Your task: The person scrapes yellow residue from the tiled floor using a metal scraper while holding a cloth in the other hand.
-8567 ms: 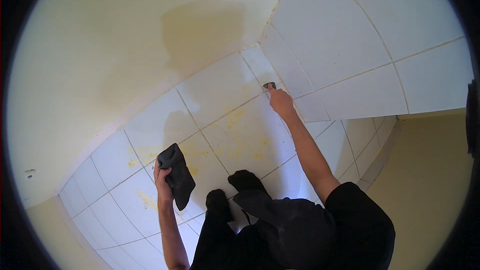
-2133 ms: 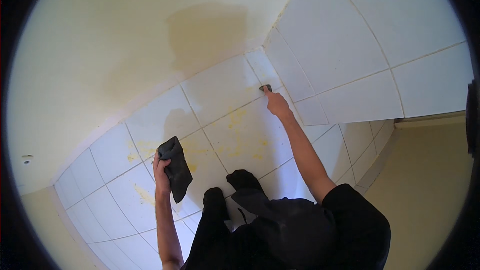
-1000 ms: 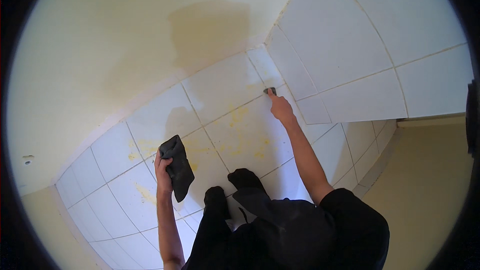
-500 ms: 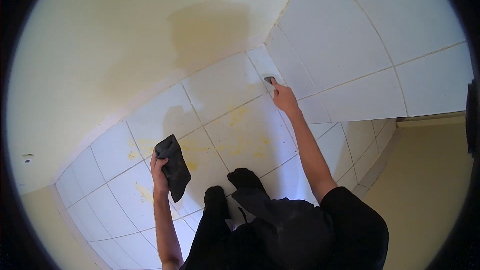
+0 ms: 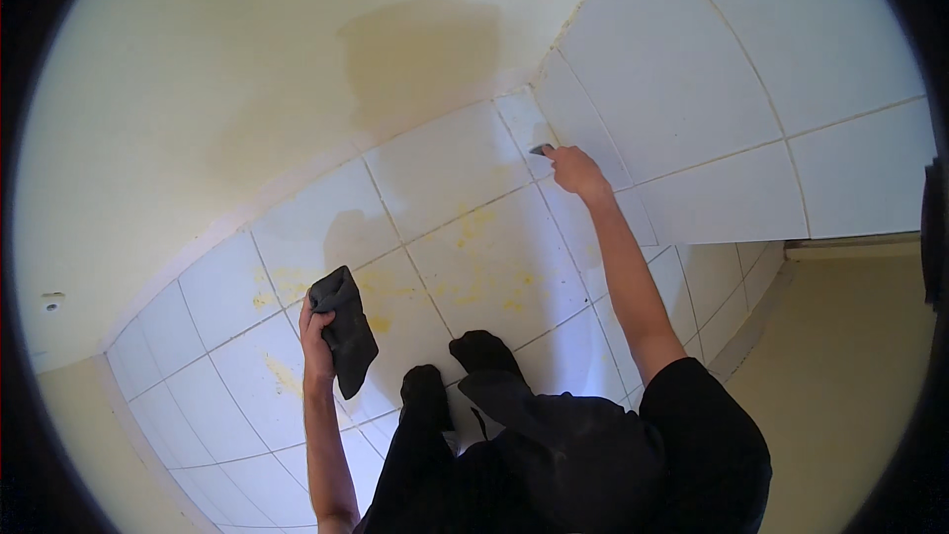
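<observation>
Clamps a dark folded cloth (image 5: 354, 351) in the left hand (image 5: 316, 334), just ahead of and left of the feet (image 5: 484, 351). Pinches a small dark tool (image 5: 541, 148) in the right hand (image 5: 576, 174), well apart from the left and out over the narrow tile by the corner. Stands on a white tiled floor (image 5: 425, 158), with yellow stains (image 5: 470, 227) spread over the tiles between the hands. Faces a pale painted wall (image 5: 198, 89) marked by a broad shadow (image 5: 425, 54); reaches beside a white tiled wall (image 5: 682, 89), hemmed in where both meet.

Hides most of the tool behind the right fingers; cannot tell whether its edge touches the tile. Covers the lower floor with dark clothing (image 5: 712, 445) and a large dark shape (image 5: 583, 445) hard to make out. Cannot identify a dark thing (image 5: 932, 237) cut off at the right rim, nor a tiny wall fitting (image 5: 52, 302) far left.
</observation>
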`<state>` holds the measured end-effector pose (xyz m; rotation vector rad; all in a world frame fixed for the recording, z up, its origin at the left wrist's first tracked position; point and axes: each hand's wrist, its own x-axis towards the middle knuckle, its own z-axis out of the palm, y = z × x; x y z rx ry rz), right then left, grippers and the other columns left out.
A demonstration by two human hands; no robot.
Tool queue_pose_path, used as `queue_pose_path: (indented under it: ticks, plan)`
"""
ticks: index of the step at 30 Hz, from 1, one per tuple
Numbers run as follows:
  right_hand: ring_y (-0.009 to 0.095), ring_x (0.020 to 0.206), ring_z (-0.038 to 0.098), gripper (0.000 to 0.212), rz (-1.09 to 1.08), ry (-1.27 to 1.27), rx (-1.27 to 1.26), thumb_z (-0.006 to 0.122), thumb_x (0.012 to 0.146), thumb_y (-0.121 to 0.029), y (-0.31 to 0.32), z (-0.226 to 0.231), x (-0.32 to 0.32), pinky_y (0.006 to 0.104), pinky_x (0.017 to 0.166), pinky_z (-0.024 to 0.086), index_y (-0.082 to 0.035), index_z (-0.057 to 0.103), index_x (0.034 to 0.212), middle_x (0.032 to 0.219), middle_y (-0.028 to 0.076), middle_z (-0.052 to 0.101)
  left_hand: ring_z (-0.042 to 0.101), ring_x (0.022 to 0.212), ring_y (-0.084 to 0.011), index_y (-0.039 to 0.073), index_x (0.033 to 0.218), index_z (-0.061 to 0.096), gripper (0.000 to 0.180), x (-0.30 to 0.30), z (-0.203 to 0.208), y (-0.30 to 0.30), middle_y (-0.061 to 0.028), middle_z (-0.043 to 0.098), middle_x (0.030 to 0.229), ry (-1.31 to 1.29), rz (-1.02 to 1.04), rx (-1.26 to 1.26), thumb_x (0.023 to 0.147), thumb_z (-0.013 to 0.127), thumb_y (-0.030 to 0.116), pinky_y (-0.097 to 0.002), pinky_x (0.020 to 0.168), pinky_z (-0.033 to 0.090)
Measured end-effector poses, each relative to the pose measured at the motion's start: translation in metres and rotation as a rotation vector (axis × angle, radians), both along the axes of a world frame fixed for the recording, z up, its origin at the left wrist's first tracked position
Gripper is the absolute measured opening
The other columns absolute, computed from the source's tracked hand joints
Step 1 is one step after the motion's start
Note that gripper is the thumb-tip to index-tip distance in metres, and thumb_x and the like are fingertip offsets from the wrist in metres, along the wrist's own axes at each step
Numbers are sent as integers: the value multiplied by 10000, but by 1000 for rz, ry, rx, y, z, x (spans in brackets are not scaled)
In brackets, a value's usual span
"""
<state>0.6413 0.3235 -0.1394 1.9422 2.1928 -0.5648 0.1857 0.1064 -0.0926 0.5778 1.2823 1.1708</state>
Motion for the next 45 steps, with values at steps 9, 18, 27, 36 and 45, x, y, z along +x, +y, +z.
queue_pose_path:
  ticks: [9, 18, 27, 36, 45]
  plan:
    - [366, 947, 685, 210, 2, -155, -170, 575, 788, -49, 3, -14, 2, 454, 809, 556, -5, 700, 952, 1011, 220, 694, 624, 952, -213, -1, 1275, 506, 514, 5, 9, 3, -124, 614, 1098, -33, 10, 31, 783, 479, 141, -325, 833, 521]
    - [370, 910, 671, 349, 92, -346, -299, 569, 852, -44, 16, -18, -6, 466, 794, 544, -49, 635, 1195, 957, 218, 689, 622, 957, -214, 6, 1286, 500, 518, 3, 3, -3, -122, 613, 1111, -36, 12, -13, 786, 485, 142, -327, 840, 520]
    - [389, 854, 688, 350, -38, -70, 127, 521, 878, -88, 6, -19, -23, 475, 747, 562, 7, 591, 1207, 882, 231, 686, 614, 983, -210, 5, 1292, 507, 518, -1, 0, -4, -119, 611, 1122, 3, 16, 1, 792, 479, 136, -322, 867, 510]
    - [415, 879, 676, 302, -256, 100, 211, 495, 905, -130, 4, -61, -31, 493, 759, 556, 10, 585, 1157, 924, 272, 672, 616, 967, -208, 3, 1279, 515, 510, 3, -7, 4, -114, 613, 1116, -24, -33, -39, 787, 478, 133, -316, 852, 510]
    - [432, 871, 674, 271, -140, 113, 194, 432, 941, -123, 26, -59, -25, 504, 778, 549, 17, 617, 1082, 895, 279, 674, 622, 962, -234, 16, 1294, 496, 561, 8, -12, 12, -126, 609, 1129, 11, -59, -21, 766, 502, 204, -349, 838, 521]
